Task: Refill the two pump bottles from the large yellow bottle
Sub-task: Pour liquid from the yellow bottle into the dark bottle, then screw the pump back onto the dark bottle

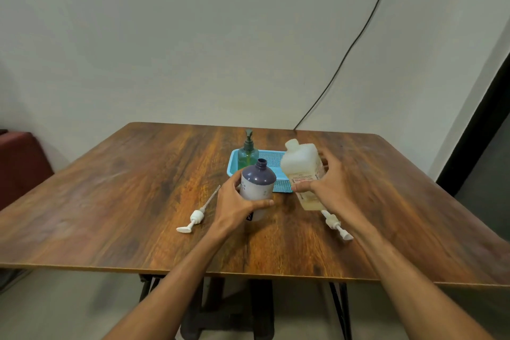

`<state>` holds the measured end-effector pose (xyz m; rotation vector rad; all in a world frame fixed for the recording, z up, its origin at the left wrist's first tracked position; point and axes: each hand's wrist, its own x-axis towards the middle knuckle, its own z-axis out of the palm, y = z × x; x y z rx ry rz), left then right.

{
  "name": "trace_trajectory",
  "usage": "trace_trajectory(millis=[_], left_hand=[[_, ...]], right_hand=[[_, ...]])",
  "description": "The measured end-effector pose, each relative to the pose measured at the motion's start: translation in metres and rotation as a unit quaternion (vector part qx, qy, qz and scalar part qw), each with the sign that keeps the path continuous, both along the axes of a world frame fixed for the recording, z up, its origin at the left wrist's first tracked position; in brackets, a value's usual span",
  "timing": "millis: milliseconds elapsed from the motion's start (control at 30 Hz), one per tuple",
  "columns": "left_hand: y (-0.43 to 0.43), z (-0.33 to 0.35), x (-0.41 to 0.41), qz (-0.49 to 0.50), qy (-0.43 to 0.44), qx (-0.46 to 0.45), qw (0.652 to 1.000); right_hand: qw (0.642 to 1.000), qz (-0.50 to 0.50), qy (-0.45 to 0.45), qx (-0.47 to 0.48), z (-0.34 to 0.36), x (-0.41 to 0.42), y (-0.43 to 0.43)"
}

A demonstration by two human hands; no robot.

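Observation:
My left hand (236,203) grips a purple bottle (258,185) with an open neck, standing upright near the middle of the wooden table (110,188). My right hand (329,185) holds the large pale yellow bottle (302,170), lifted and leaning to the left, its capless neck up beside the purple bottle's mouth. A green pump bottle (247,153) with its pump on stands in a blue basket (278,183) behind them. One white pump head (194,218) lies left of my left hand. Another white pump head (336,225) lies under my right wrist.
A black cable (358,38) runs down the wall behind the table. A dark red seat (19,163) stands at the far left. The table's front edge is close below my forearms.

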<state>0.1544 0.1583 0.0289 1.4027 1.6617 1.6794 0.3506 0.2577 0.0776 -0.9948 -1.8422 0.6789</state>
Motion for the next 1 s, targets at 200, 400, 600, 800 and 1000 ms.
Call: trace_trajectory(millis=[200,400,600,800,1000], left_hand=[[-0.006,-0.017,-0.004,0.012,0.002,-0.023,1.0],[-0.005,-0.03,0.0,0.029,-0.001,-0.03,0.999],[0.0,-0.038,-0.001,0.025,-0.003,-0.034,0.999],[-0.001,-0.04,-0.004,-0.009,-0.007,-0.041,0.999],[-0.008,-0.041,-0.002,-0.007,-0.015,-0.039,0.999]], right_hand=[[0.993,-0.006,0.078,-0.088,-0.04,-0.007,-0.005],[0.991,-0.026,0.088,-0.094,-0.063,-0.009,-0.006],[0.989,-0.028,0.109,-0.097,-0.068,-0.008,-0.002],[0.99,0.001,0.101,-0.099,-0.071,-0.003,-0.005],[0.987,0.021,0.123,-0.103,-0.069,0.007,-0.012]])
